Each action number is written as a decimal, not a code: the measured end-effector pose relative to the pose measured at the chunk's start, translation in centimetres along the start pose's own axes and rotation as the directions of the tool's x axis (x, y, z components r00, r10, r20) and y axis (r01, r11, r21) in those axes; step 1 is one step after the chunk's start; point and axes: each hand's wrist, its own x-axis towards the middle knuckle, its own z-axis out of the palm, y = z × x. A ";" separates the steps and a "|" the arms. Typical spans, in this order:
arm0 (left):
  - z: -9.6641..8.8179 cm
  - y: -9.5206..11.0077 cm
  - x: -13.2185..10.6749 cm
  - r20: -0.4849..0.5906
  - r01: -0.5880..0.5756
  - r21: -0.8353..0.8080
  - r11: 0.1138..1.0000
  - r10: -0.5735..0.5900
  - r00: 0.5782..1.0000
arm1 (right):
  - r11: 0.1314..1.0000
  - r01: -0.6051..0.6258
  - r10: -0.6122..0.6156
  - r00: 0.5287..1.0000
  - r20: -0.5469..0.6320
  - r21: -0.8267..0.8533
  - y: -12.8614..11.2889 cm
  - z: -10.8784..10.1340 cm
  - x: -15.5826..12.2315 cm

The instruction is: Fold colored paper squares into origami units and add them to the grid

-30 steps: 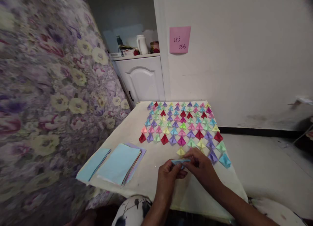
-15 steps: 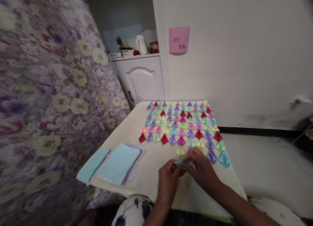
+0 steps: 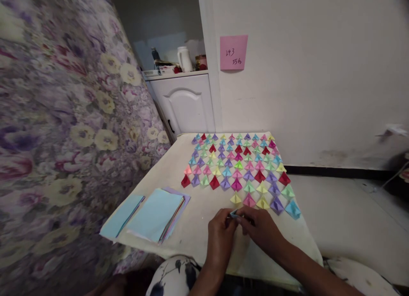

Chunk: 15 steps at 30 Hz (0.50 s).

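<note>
Between my two hands is a small folded piece of light blue paper, mostly covered by fingers. My left hand pinches its left side, and my right hand grips its right side with thumb and forefinger. Both hands are close together over the near part of the table. Just beyond them lie rows of folded paper shapes in many colours, the nearest being a pink one and a yellow one.
A stack of coloured paper sheets lies on the cream tabletop, left of my hands. Beside it is a narrower pile of blue paper. A floral curtain hangs along the left, and a white wall stands behind.
My right hand has shifted slightly left and nearer, closing in on my left hand. The blue paper is more covered now, while the pink folded shape behind is fully exposed.
</note>
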 end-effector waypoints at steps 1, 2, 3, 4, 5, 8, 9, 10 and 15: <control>0.0 0.1 0.0 0.002 -0.006 -0.020 1.000 0.006 1.000 | 1.000 0.001 -0.001 1.000 0.002 0.025 0.0 0.0 0.1; 0.0 0.2 0.0 0.006 -0.008 -0.042 0.999 0.009 1.000 | 0.999 0.005 -0.005 1.000 -0.003 0.043 0.0 0.1 0.1; 0.0 0.3 0.1 0.010 -0.006 -0.066 0.998 0.007 1.000 | 0.998 0.009 -0.009 1.000 -0.010 0.056 0.0 0.1 0.2; 0.0 0.4 0.1 0.017 0.001 -0.094 0.996 0.000 1.000 | 0.998 0.013 -0.012 1.000 -0.016 0.068 0.0 0.1 0.2; 0.0 0.4 0.1 0.027 0.014 -0.126 0.992 -0.011 1.000 | 0.997 0.016 -0.014 1.000 -0.023 0.077 0.0 0.1 0.2; -0.1 0.2 0.3 0.090 0.093 -0.263 0.960 -0.072 0.993 | 0.997 0.024 -0.020 0.998 -0.053 0.072 0.0 0.0 0.3; -0.2 0.0 0.3 0.121 0.124 -0.320 0.939 -0.089 0.989 | 0.998 0.030 -0.026 0.997 -0.066 0.060 0.0 -0.1 0.4; -0.3 -0.1 0.3 0.152 0.155 -0.375 0.914 -0.104 0.983 | 0.998 0.038 -0.035 0.996 -0.077 0.044 0.0 -0.1 0.4; -0.5 -0.7 0.5 0.196 0.285 -0.527 0.801 -0.212 0.957 | 0.996 0.094 -0.094 0.990 -0.101 -0.006 0.2 -0.3 0.4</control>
